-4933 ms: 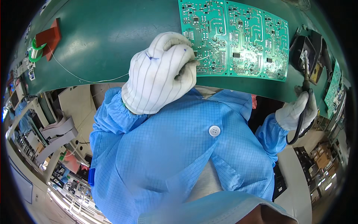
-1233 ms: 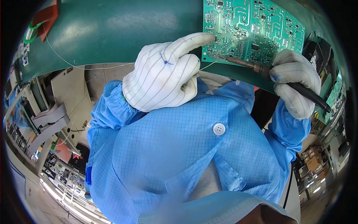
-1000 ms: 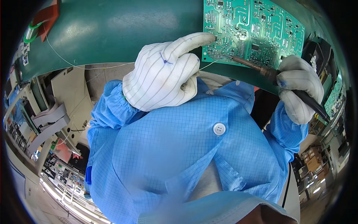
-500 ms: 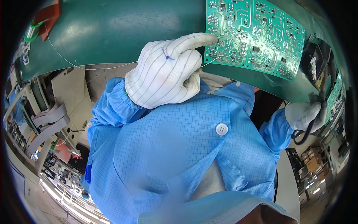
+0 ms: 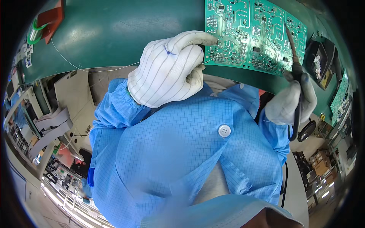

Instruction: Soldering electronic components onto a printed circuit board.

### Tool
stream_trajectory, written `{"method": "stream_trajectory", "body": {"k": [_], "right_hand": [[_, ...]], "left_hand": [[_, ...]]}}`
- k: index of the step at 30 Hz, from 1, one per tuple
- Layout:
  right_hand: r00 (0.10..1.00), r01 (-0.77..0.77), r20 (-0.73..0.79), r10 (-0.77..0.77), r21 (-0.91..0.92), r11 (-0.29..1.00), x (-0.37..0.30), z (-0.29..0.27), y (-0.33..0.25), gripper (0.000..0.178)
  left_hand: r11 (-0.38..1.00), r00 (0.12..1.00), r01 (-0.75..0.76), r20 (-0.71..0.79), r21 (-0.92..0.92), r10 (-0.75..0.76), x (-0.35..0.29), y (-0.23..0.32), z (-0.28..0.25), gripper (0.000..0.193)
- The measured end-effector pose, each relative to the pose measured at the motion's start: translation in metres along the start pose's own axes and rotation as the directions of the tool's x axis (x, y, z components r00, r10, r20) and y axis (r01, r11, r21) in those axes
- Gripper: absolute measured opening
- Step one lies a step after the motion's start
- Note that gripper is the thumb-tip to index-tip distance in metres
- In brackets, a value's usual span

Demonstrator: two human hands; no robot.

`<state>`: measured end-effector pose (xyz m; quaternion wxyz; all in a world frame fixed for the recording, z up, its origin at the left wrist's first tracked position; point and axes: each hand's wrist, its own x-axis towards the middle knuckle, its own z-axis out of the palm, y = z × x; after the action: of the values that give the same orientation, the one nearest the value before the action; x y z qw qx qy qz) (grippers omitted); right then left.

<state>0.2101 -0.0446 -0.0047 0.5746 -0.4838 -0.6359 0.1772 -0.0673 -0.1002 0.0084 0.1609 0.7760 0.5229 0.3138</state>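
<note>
My left hand (image 5: 167,68), in a white striped glove, is closed round thin solder wire (image 5: 102,70). The index finger reaches out with its tip at the left edge of a green circuit board (image 5: 262,57). A short free end of the wire sticks out past the fingers, over the board's lower left corner. In my right hand (image 5: 291,100), also gloved, is a soldering iron (image 5: 297,81) with a black handle and cable. Its tip points up and away, over the right part of the board. Small components and shiny joints cover the board, which lies on a green mat.
Solder wire runs to a spool (image 5: 35,33) by a reddish-brown holder (image 5: 55,22) at the far left. On the right stands a dark iron stand (image 5: 319,62) with silvery shreds inside. Beyond it lies another green board (image 5: 339,99). The green mat (image 5: 114,34) spans the bench.
My right hand has moved left from beside the iron stand, bringing the soldering iron up over the board's right part. My left hand has stayed nearly in place with the wire.
</note>
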Motion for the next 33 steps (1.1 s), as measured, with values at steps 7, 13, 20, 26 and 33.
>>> {"method": "stream_trajectory", "body": {"k": [7, 13, 20, 26, 33], "right_hand": [[0.965, -0.093, 0.261, 0.025, 0.252, 0.963, -0.007, 0.005, 0.005, 0.030], [0.957, -0.095, 0.289, 0.019, 0.251, 0.963, -0.011, -0.002, 0.014, 0.031], [0.960, -0.023, 0.279, -0.038, 0.211, 0.977, -0.013, -0.002, 0.014, 0.033], [0.730, 0.179, 0.587, -0.349, 0.329, 0.927, 0.005, -0.011, -0.016, 0.035], [0.675, 0.312, 0.586, -0.449, 0.324, 0.893, 0.003, -0.002, -0.030, 0.039]], "left_hand": [[0.999, 0.996, -0.022, -0.080, 0.042, 0.026, -0.001, -0.001, -0.006, 0.018], [0.999, 0.996, -0.045, -0.081, 0.028, 0.047, -0.005, -0.010, -0.012, 0.022], [0.999, 0.999, -0.039, 0.001, -0.024, 0.039, 0.000, -0.016, -0.011, 0.021], [0.995, 0.995, -0.095, 0.003, 0.032, 0.095, 0.003, -0.021, -0.012, 0.021], [0.995, 0.996, -0.091, -0.004, 0.047, 0.091, 0.001, -0.020, -0.010, 0.021]]}}
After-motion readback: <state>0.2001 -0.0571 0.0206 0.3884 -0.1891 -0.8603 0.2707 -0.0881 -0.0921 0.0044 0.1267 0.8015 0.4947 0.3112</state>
